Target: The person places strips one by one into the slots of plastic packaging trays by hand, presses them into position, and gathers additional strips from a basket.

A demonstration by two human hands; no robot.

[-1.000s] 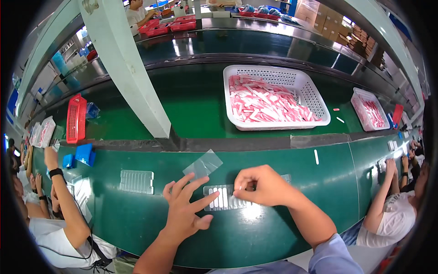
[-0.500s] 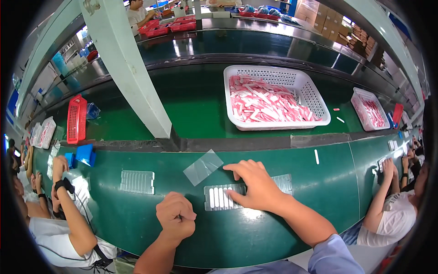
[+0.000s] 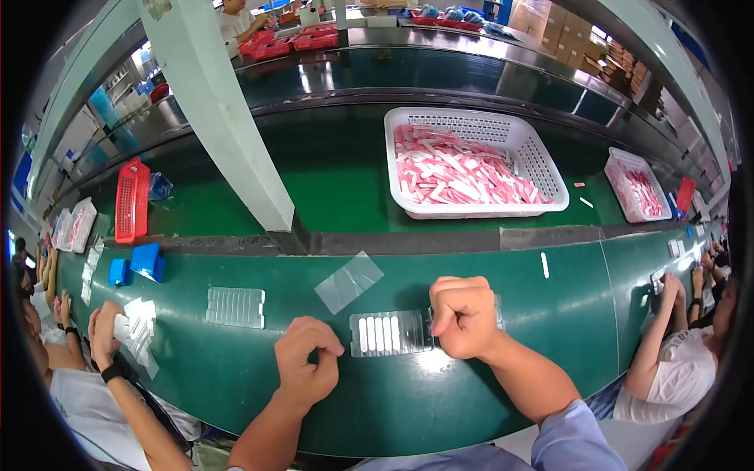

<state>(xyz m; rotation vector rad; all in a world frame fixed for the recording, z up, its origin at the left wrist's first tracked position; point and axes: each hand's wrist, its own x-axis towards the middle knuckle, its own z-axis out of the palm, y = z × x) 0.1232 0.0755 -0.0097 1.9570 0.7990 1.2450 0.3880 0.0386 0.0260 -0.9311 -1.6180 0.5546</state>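
A clear plastic tray (image 3: 410, 334) with narrow slots lies in front of me. Several white strips (image 3: 379, 334) stand side by side in its left slots; those on the right hold none. My left hand (image 3: 308, 363) is curled closed just left of this tray, and whatever its fingers may hold is hidden. Over the tray's right end my right hand (image 3: 465, 318) is closed in a fist, its contents also out of sight. It partly covers another clear tray (image 3: 499, 312). Beyond the first tray lies a clear plastic sleeve (image 3: 350, 282).
A slotted clear tray (image 3: 236, 307) lies left. Behind a dark ledge (image 3: 408, 242) stands a white basket (image 3: 400, 200) of pink and white strips. A loose white strip (image 3: 544, 265), blue boxes (image 3: 148, 262), a red basket (image 3: 132, 200) and a post (image 3: 228, 118) surround the workspace. Co-workers sit both sides.
My right hand has drawn its outstretched fingers into a fist and shifted right, uncovering more of the tray. My left hand has turned slightly and moved right. A co-worker's hand at left came nearer.
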